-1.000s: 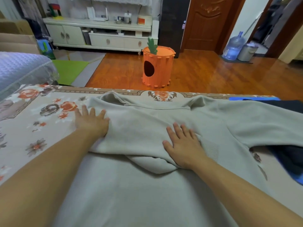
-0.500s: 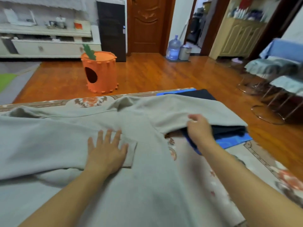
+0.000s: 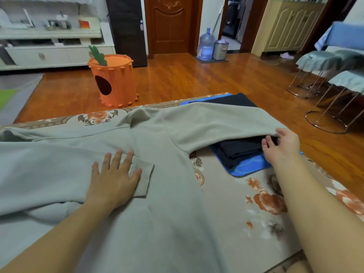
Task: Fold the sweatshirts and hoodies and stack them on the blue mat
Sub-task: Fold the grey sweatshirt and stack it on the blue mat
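Note:
A grey sweatshirt [image 3: 161, 194] lies spread on the floral cover. Its left sleeve is folded across the chest, and my left hand [image 3: 116, 178] presses flat on that sleeve's ribbed cuff [image 3: 143, 174]. The right sleeve [image 3: 216, 123] stretches out to the right and drapes over a dark folded garment [image 3: 240, 148] lying on the blue mat [image 3: 250, 166]. My right hand [image 3: 281, 146] is at the end of that sleeve, fingers apart, thumb at the sleeve's edge and fingertips over the dark garment.
The floral cover [image 3: 256, 203] ends at a patterned border close to the wooden floor. An orange carrot-shaped bin [image 3: 114, 81] stands beyond the far edge. Metal-legged stools [image 3: 325, 75] stand at the right, a water bottle [image 3: 205, 44] by the door.
My view swung right. My left hand moved onto the folded sleeve's cuff. My right hand left the chest and slid out along the right sleeve to its end.

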